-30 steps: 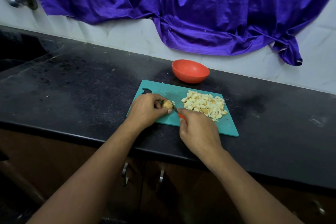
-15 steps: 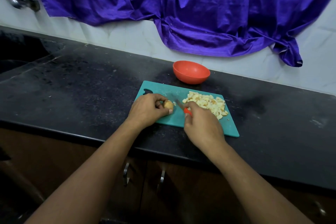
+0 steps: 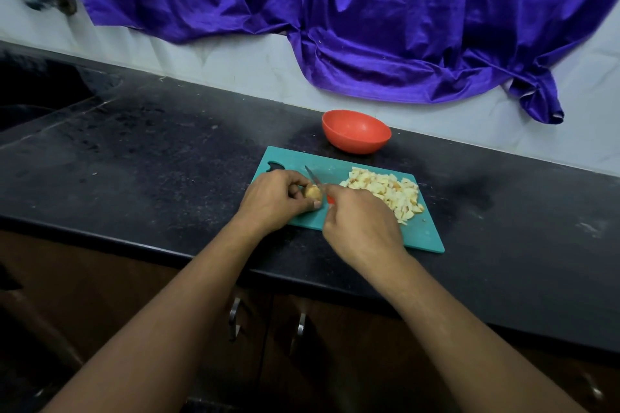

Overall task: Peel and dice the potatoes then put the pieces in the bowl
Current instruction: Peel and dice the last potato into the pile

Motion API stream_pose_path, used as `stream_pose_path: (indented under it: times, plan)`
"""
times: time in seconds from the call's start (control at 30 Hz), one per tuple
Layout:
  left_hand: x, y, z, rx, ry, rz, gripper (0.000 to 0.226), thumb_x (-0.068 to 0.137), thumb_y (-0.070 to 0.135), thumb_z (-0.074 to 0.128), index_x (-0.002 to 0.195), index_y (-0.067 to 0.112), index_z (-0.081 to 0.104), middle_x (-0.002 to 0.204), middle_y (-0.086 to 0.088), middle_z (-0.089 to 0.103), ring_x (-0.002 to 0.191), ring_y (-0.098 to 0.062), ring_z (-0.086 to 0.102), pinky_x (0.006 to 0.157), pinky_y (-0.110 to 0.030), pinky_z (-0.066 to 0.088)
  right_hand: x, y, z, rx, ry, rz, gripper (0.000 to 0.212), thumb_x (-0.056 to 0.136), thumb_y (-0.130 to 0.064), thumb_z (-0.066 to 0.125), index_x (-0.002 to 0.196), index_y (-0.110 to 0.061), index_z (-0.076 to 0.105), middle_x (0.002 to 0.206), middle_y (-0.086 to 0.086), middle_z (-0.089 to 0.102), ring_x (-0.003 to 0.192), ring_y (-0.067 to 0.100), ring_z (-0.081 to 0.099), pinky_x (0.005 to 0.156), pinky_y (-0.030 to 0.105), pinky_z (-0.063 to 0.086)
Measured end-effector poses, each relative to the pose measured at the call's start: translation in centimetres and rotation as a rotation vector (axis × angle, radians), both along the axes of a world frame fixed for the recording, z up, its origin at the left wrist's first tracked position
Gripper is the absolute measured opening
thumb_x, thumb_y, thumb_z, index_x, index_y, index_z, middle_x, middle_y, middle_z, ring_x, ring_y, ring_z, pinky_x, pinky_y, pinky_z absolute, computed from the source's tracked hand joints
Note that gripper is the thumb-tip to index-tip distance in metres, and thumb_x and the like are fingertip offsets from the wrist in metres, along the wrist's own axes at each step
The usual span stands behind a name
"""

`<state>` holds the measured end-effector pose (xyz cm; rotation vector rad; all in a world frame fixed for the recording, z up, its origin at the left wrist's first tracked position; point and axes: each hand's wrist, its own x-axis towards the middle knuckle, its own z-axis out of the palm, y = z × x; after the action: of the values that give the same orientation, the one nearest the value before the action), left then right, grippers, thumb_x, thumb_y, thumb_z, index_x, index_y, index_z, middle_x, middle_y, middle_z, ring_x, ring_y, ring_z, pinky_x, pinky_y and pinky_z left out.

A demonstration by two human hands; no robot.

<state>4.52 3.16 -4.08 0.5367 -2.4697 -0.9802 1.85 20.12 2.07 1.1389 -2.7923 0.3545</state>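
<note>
A teal cutting board (image 3: 426, 238) lies on the black counter. My left hand (image 3: 275, 199) grips a small piece of potato (image 3: 312, 192) on the board's left part. My right hand (image 3: 360, 223) grips a knife (image 3: 312, 175) with a red handle; the blade points away to the left, right beside the potato piece. A heap of diced potato (image 3: 389, 193) lies on the board's right part. An orange bowl (image 3: 356, 131) stands just behind the board, with nothing visible in it.
The black counter (image 3: 151, 157) runs left to a dark sink area (image 3: 30, 94) and right past the board. A purple cloth (image 3: 352, 17) hangs on the tiled wall behind. Cabinet doors with metal handles (image 3: 235, 318) lie below the counter's front edge.
My right hand has moved the knife up and left, so the blade now stands out beyond the potato piece. My left hand keeps its hold on the piece.
</note>
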Motion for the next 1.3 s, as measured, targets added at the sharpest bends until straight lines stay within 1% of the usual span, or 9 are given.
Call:
stream_pose_path:
  times: [0.2, 0.3, 0.43, 0.5, 0.6, 0.83, 0.93, 1.03, 1.3]
  plan:
    - [0.3, -0.2, 0.2, -0.023, 0.014, -0.050, 0.028, 0.082, 0.042, 0.083, 0.106, 0.032, 0.077, 0.076, 0.008, 0.071, 0.071, -0.009, 0.065, 0.074, -0.038, 0.056, 0.2, 0.6, -0.2, -0.042, -0.043, 0.000, 0.045, 0.104, -0.027, 0.047, 0.148, -0.036, 0.049, 0.113, 0.001, 0.068, 0.101, 0.023, 0.063, 0.079, 0.040, 0.054]
    - [0.3, -0.4, 0.1, -0.050, 0.014, -0.048, 0.029, 0.082, 0.045, 0.082, 0.108, 0.032, 0.078, 0.076, 0.010, 0.071, 0.069, -0.004, 0.062, 0.071, -0.033, 0.054, -0.3, 0.7, 0.4, -0.054, -0.107, -0.010, 0.040, 0.103, -0.027, 0.049, 0.142, -0.035, 0.057, 0.117, 0.001, 0.069, 0.100, 0.023, 0.064, 0.082, 0.040, 0.056]
    - [0.1, -0.4, -0.1, -0.063, 0.009, -0.043, 0.031, 0.082, 0.047, 0.080, 0.109, 0.033, 0.077, 0.076, 0.011, 0.069, 0.070, -0.004, 0.062, 0.071, -0.032, 0.053, -1.1, 0.8, 1.8, -0.085, -0.144, -0.041, 0.031, 0.100, -0.024, 0.053, 0.128, -0.024, 0.065, 0.119, 0.002, 0.068, 0.102, 0.025, 0.063, 0.081, 0.038, 0.052]
    - [0.1, -0.4, -0.1, -0.067, 0.009, -0.037, 0.032, 0.083, 0.047, 0.080, 0.111, 0.032, 0.076, 0.077, 0.012, 0.069, 0.072, -0.004, 0.062, 0.072, -0.032, 0.053, -1.4, 0.8, 2.3, -0.045, -0.132, -0.072, 0.025, 0.098, -0.024, 0.053, 0.119, -0.019, 0.066, 0.113, 0.004, 0.067, 0.098, 0.027, 0.060, 0.078, 0.036, 0.047]
    - [0.0, -0.4, -0.2, -0.067, 0.017, -0.030, 0.031, 0.083, 0.045, 0.081, 0.111, 0.031, 0.077, 0.078, 0.012, 0.069, 0.073, -0.004, 0.062, 0.071, -0.031, 0.052, -1.4, 0.7, 2.3, 0.031, -0.158, -0.087, 0.015, 0.099, -0.027, 0.054, 0.100, -0.017, 0.064, 0.090, -0.001, 0.059, 0.077, 0.018, 0.054, 0.067, 0.034, 0.042]
    - [0.1, -0.3, -0.2, -0.076, 0.024, -0.031, 0.029, 0.084, 0.045, 0.080, 0.110, 0.032, 0.077, 0.078, 0.011, 0.069, 0.072, -0.006, 0.062, 0.069, -0.033, 0.052, -1.7, 0.6, 2.4, 0.101, -0.245, -0.077, 0.020, 0.103, -0.033, 0.048, 0.097, -0.018, 0.059, 0.088, -0.001, 0.058, 0.078, 0.014, 0.056, 0.062, 0.034, 0.042]
    - [0.1, -0.3, -0.3, -0.102, 0.027, -0.038, 0.024, 0.085, 0.046, 0.078, 0.105, 0.034, 0.078, 0.076, 0.011, 0.069, 0.069, -0.006, 0.061, 0.064, -0.031, 0.047, -1.3, 0.3, 2.9, 0.122, -0.240, -0.075, 0.026, 0.105, -0.033, 0.046, 0.084, -0.019, 0.055, 0.086, 0.002, 0.058, 0.077, 0.016, 0.055, 0.063, 0.034, 0.041]
    - [0.2, -0.2, -0.2, -0.134, 0.023, -0.035, 0.023, 0.086, 0.046, 0.077, 0.104, 0.032, 0.078, 0.077, 0.010, 0.069, 0.070, -0.006, 0.061, 0.067, -0.036, 0.052, -0.4, 0.1, 2.9, 0.176, -0.217, -0.079, 0.032, 0.105, -0.030, 0.045, 0.075, -0.021, 0.045, 0.083, 0.001, 0.055, 0.075, 0.017, 0.054, 0.059, 0.033, 0.038]
    - [0.4, 0.2, 0.1, -0.192, 0.028, -0.038, 0.025, 0.089, 0.044, 0.074, 0.111, 0.032, 0.077, 0.079, 0.013, 0.068, 0.073, -0.004, 0.059, 0.066, -0.030, 0.048, 0.5, -0.2, 2.6, 0.192, -0.208, -0.106, 0.022, 0.107, -0.032, 0.043, 0.093, -0.017, 0.051, 0.087, 0.001, 0.054, 0.086, 0.021, 0.059, 0.069, 0.035, 0.044]
